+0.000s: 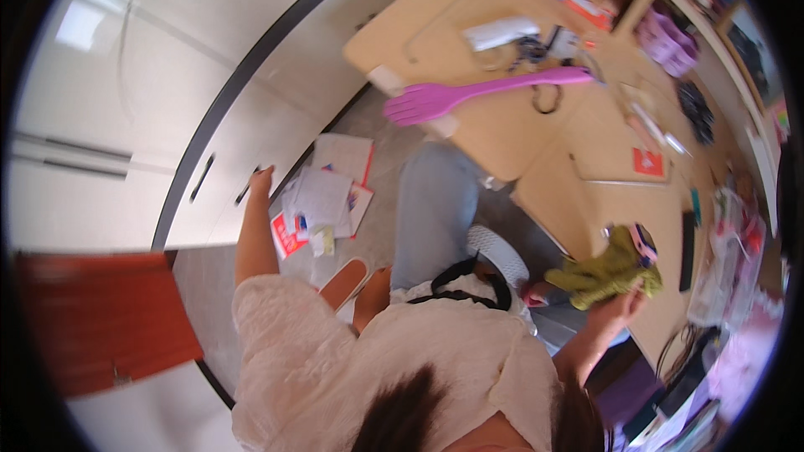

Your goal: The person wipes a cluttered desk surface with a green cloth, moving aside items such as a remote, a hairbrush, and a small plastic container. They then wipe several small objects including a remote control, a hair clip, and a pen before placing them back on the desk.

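My left hand (261, 180) is at the black handle (247, 187) of a white cabinet door, at the left; how the fingers sit on it is too small to tell. At the right, my right hand (628, 302) is closed on a crumpled olive-green cloth item (603, 270) with a dark and pink band, held over the wooden desk (546, 144). A purple hand-shaped plastic tool (483, 91) lies across the desk, its finger end reaching past the edge. Above it lie a white packet (500, 33) and a dark bracelet (546, 99).
Papers and booklets (323, 198) lie on the floor beside the cabinet. A red-brown panel (107, 320) is at the lower left. Clear plastic boxes (728, 263) and a black flat object (688, 251) are at the desk's right side. A purple basket (667, 44) stands by the shelves.
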The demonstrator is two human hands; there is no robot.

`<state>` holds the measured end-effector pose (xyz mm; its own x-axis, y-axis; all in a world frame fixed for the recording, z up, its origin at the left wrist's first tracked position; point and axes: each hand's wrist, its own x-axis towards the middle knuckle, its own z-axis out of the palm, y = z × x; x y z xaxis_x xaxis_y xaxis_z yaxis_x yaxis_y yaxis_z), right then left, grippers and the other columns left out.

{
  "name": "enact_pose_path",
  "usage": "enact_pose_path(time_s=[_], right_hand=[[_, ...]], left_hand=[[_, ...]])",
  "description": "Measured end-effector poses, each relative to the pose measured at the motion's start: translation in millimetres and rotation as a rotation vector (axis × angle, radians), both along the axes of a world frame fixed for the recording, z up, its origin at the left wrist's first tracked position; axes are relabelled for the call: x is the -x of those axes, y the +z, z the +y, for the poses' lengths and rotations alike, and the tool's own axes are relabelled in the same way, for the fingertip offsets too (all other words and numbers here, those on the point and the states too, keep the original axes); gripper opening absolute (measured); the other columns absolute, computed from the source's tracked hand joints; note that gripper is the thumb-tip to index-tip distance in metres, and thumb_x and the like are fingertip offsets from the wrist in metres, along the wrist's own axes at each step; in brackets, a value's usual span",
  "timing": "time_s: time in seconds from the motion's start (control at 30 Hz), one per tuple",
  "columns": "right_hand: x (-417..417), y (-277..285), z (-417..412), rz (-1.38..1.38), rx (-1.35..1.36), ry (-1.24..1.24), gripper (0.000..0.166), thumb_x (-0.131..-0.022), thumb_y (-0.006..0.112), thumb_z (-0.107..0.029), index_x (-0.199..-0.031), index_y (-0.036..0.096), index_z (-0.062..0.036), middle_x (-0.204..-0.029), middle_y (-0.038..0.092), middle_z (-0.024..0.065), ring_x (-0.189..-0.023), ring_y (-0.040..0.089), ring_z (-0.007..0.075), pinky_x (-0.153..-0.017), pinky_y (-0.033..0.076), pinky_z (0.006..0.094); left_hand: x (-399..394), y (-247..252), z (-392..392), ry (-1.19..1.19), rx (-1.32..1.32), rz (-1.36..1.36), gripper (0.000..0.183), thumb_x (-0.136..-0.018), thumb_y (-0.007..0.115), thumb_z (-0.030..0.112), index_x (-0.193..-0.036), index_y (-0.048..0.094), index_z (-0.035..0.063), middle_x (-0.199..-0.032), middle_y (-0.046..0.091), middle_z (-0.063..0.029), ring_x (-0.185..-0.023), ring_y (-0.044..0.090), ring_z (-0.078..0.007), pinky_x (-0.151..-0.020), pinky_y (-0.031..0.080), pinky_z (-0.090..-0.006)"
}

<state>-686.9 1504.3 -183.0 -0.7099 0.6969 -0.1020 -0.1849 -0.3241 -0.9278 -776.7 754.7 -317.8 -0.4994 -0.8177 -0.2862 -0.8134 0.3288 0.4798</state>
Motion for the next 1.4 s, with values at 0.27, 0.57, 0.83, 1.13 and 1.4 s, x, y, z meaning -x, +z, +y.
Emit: enact_pose_path(time_s=[0.27, 0.57, 0.83, 1.13, 1.4], right_hand=[[-5.5, 34.7, -32.5, 0.065, -0.166, 0.319, 0.03, -0.093, 0.052, -0.017, -0.113, 0.051, 0.005, -0.113, 0.057, 0.0152, -0.096, 0.058, 0.0216, -0.084, 0.048, 0.035], [-26.3, 54.5, -60.2, 0.037, -0.244, 0.65, 0.015, -0.089, 0.057, -0.011, -0.082, 0.059, 0.0015, -0.078, 0.062, 0.003, -0.071, 0.055, 0.0086, -0.064, 0.045, 0.0239], [-19.6, 55.0, -53.3, -0.144, 0.024, 0.715, 0.029, -0.096, 0.048, -0.016, -0.073, 0.056, -0.0011, -0.065, 0.055, -0.0033, -0.057, 0.044, 0.0028, -0.049, 0.036, 0.022], [-54.5, 48.7, -10.3, -0.206, 0.006, 0.45, 0.012, -0.092, 0.052, -0.009, -0.096, 0.058, 0.0, -0.086, 0.061, 0.0, -0.074, 0.053, 0.0063, -0.063, 0.044, 0.0233], [-11.9, 72.8, 71.7, -0.363, -1.018, -0.07, 0.024, -0.092, 0.052, -0.013, -0.11, 0.054, 0.003, -0.1, 0.062, 0.0152, -0.092, 0.059, 0.0259, -0.08, 0.046, 0.0347]], left_hand=[[139.8, 166.9, 310.8, -0.877, 0.199, 1.155, 0.018, -0.09, 0.055, 0.011, -0.105, 0.059, 0.0011, -0.099, 0.061, -0.0082, -0.086, 0.058, -0.0158, -0.077, 0.047, -0.0287], [16.3, 212.2, 533.4, -2.01, -1.037, 0.723, 0.049, -0.079, 0.071, 0.022, -0.121, 0.053, 0.0037, -0.111, 0.053, -0.0111, -0.088, 0.055, -0.021, -0.072, 0.046, -0.0288], [17.6, 203.9, 539.7, -1.884, -0.895, 0.897, 0.028, -0.076, 0.073, 0.017, -0.097, 0.061, 0.0034, -0.088, 0.051, -0.0065, -0.066, 0.052, -0.0172, -0.059, 0.044, -0.0285], [85.1, 205.4, 538.6, -1.495, -0.677, 0.948, 0.021, -0.08, 0.068, 0.011, -0.097, 0.057, 0.004, -0.082, 0.051, -0.0051, -0.068, 0.049, -0.0088, -0.059, 0.039, -0.0215], [119.8, 169.4, 626.6, -1.639, -0.649, 0.938, 0.035, -0.079, 0.068, 0.015, -0.108, 0.052, 0.0037, -0.094, 0.053, -0.0118, -0.083, 0.056, -0.0246, -0.07, 0.046, -0.0337]])
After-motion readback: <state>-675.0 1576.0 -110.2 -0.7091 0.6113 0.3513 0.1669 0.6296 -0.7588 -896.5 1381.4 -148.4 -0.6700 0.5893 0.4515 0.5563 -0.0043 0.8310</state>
